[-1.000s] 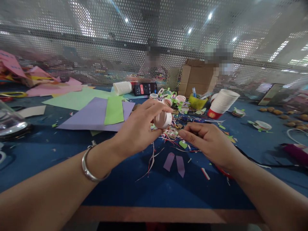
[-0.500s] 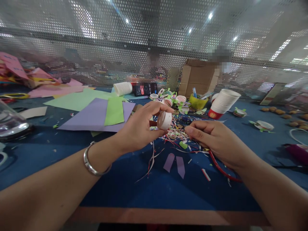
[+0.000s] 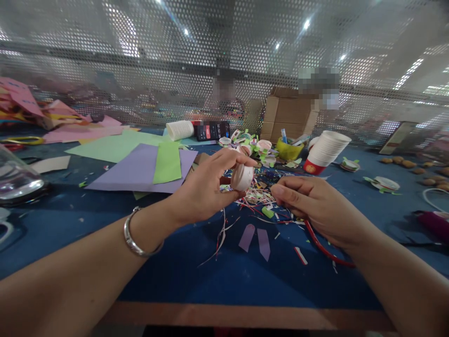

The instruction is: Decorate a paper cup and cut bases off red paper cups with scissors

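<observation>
Between thumb and fingers, my left hand holds a small round white piece, its flat face turned to the side. To its right, my right hand is closed with thumb and forefinger pressed together; whatever is between them is too small to make out. A red curved handle shows under my right hand. Below and between the hands lie two purple paper strips and a heap of thin paper shreds.
Purple paper and a green strip lie left. Behind are a phone, a yellow bowl and a cardboard box. Stacked paper cups lean at the right. A clear container stands far left.
The white piece in my left hand has turned a little and shifted slightly right. My right hand has barely moved.
</observation>
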Available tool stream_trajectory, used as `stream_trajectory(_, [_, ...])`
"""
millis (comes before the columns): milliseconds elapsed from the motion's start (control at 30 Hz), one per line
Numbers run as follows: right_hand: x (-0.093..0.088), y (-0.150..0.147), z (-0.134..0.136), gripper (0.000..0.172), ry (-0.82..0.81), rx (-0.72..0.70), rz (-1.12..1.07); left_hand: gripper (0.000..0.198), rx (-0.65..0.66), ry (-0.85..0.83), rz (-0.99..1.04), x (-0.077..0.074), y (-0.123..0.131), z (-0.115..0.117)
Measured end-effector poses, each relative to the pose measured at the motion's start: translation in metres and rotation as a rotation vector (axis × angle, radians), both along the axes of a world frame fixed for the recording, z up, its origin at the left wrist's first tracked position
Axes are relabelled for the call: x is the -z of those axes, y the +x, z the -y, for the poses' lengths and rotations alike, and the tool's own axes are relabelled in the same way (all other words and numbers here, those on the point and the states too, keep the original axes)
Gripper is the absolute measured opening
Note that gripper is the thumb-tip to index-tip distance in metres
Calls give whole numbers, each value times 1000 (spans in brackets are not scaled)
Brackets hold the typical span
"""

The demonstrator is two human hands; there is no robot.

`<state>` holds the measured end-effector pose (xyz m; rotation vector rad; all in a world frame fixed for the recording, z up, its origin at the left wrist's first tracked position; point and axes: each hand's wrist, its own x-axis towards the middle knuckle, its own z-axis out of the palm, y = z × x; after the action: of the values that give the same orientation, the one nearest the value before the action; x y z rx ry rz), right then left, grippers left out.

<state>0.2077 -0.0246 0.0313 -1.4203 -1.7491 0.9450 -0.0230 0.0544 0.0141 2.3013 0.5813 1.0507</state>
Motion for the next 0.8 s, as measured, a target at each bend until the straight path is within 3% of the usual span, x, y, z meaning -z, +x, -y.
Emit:
stream_trajectory(367, [0,0,0,46,-30,-52,-42,50,7,93,-88,-3,0,4])
stream_trajectory(800, [1,-1,0,42,-27,-63,-36,54,25,376,-160,-8,-2,2])
